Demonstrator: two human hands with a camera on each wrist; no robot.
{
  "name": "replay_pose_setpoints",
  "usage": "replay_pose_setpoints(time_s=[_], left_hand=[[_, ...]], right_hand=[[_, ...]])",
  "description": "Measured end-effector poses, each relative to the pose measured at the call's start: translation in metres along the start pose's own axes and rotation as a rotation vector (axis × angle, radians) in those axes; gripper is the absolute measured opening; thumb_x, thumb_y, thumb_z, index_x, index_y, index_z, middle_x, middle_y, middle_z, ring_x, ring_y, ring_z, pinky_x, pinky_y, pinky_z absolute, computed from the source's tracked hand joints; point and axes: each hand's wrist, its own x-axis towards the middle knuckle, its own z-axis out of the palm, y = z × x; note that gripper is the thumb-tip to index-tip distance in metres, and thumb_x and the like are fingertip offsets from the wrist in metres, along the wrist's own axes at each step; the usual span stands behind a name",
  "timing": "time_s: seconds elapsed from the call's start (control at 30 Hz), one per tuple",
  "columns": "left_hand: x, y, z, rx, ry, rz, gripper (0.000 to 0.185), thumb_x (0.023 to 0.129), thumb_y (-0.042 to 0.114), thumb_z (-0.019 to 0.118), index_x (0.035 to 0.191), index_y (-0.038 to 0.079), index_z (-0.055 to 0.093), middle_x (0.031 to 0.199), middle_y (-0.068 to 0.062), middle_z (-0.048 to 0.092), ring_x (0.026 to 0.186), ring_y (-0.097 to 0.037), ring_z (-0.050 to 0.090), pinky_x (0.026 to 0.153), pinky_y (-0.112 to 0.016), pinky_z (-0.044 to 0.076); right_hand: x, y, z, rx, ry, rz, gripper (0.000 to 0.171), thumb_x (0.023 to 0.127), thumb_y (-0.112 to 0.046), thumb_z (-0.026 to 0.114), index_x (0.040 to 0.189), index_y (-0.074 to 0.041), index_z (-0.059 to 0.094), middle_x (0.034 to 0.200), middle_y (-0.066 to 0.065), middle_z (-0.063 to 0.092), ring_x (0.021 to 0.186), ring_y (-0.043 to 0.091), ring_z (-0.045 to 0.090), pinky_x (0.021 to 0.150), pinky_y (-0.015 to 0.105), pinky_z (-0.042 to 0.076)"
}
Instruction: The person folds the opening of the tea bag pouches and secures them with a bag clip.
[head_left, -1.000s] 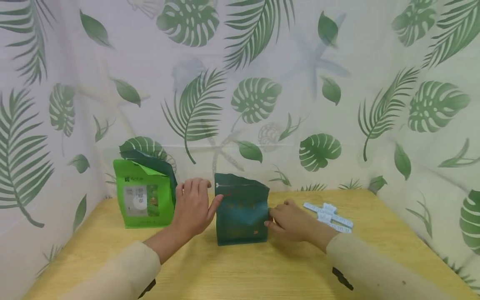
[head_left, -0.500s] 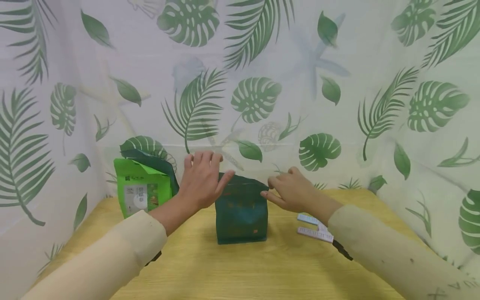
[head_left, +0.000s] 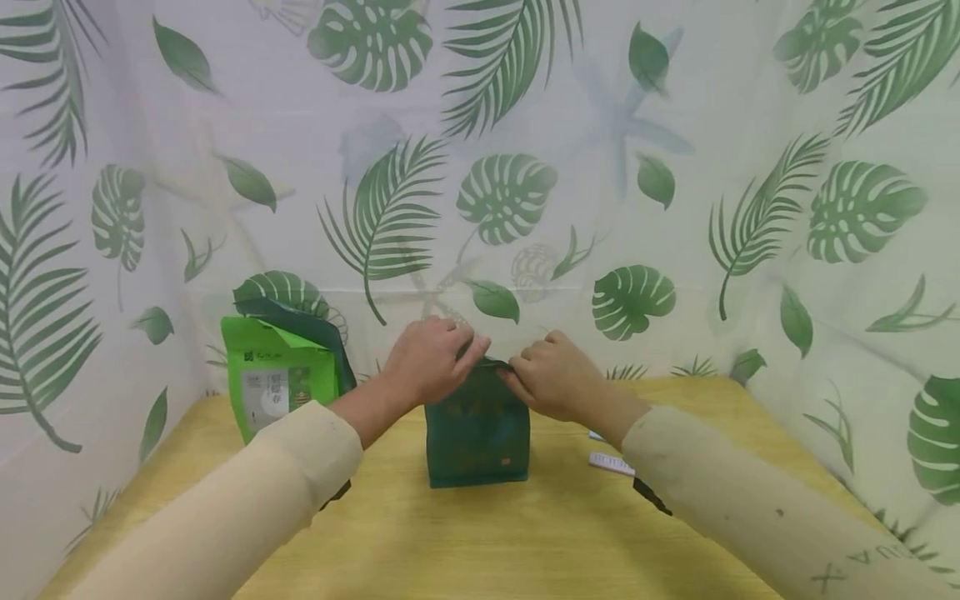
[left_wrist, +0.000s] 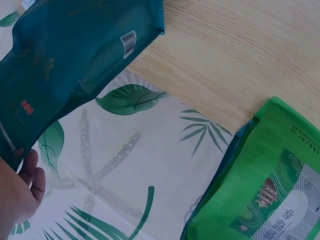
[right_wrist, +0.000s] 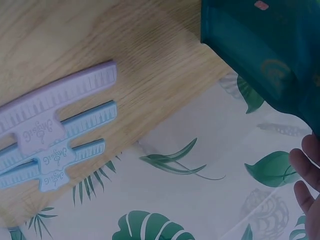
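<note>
A dark green pouch bag (head_left: pixel 478 437) stands upright on the table, its top edge partly hidden behind the fingers. My left hand (head_left: pixel 429 360) pinches the top left of this bag with curled fingers. At the top right corner, my right hand (head_left: pixel 557 375) grips the rim between thumb and fingers. In the left wrist view the bag (left_wrist: pixel 85 55) shows a small barcode, and the left hand (left_wrist: pixel 20 195) is at its top end. The right wrist view catches the right hand (right_wrist: pixel 307 172) at the frame edge beside the bag's top.
A bright green pouch bag (head_left: pixel 281 379) with a dark green back stands to the left, partly behind the left sleeve. Several bag clips, one lilac clip (right_wrist: pixel 85 92) and blue clips (right_wrist: pixel 92 117), lie on the wooden table (head_left: pixel 480 550) at right. A leaf-print cloth (head_left: pixel 637 208) hangs behind.
Both hands have risen from the bag's sides to its top and drawn closer together. They now grip its top edge. The bag still stands in about the same place.
</note>
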Motion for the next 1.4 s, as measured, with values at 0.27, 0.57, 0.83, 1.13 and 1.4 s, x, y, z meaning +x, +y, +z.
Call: replay_pose_setpoints(time_s=[0.27,0.57,0.83,1.13,1.4], left_hand=[[0.001,-0.004,-0.004,-0.070,-0.069,0.017,0.033,0.105,0.035,0.049,0.084,0.012,0.058,0.079,-0.003,0.056,0.076,-0.022,0.056,0.073,-0.038,0.049],[-0.003,-0.006,-0.006,-0.105,-0.073,0.069,0.026,0.105,0.033,0.050,0.096,0.011,0.061,0.090,-0.004,0.058,0.082,-0.021,0.055,0.080,-0.038,0.048],[0.001,-0.011,-0.007,-0.067,-0.080,0.124,0.023,0.105,0.029,0.051,0.097,0.009,0.059,0.085,-0.004,0.054,0.078,-0.021,0.051,0.076,-0.037,0.046],[0.001,-0.012,-0.006,-0.063,-0.086,0.147,0.021,0.104,0.024,0.055,0.087,0.012,0.056,0.068,-0.001,0.044,0.063,-0.018,0.042,0.062,-0.033,0.038],[-0.002,-0.013,-0.007,-0.036,-0.100,0.214,0.022,0.103,0.026,0.056,0.085,0.013,0.054,0.068,0.001,0.042,0.062,-0.015,0.039,0.061,-0.030,0.036]], right_hand=[[0.000,0.007,-0.003,0.184,-0.033,0.082,0.039,0.104,-0.038,0.046,0.072,-0.016,0.054,0.063,-0.003,0.051,0.062,0.018,0.053,0.067,0.041,0.042],[0.002,0.011,-0.005,0.434,-0.052,0.072,0.018,0.104,-0.016,0.049,0.091,-0.010,0.061,0.072,-0.003,0.051,0.068,0.015,0.048,0.067,0.035,0.044],[0.002,0.009,-0.003,0.477,-0.195,0.069,0.018,0.106,-0.020,0.046,0.091,-0.012,0.051,0.075,-0.004,0.044,0.072,0.015,0.043,0.069,0.033,0.039],[0.001,0.002,0.016,0.259,-0.005,-0.026,0.041,0.106,-0.038,0.040,0.078,-0.008,0.047,0.067,0.002,0.046,0.059,0.020,0.047,0.056,0.034,0.042],[-0.008,0.001,0.036,0.086,0.297,-0.149,0.056,0.108,-0.043,0.029,0.067,-0.009,0.046,0.056,0.001,0.038,0.045,0.017,0.038,0.045,0.031,0.035]])
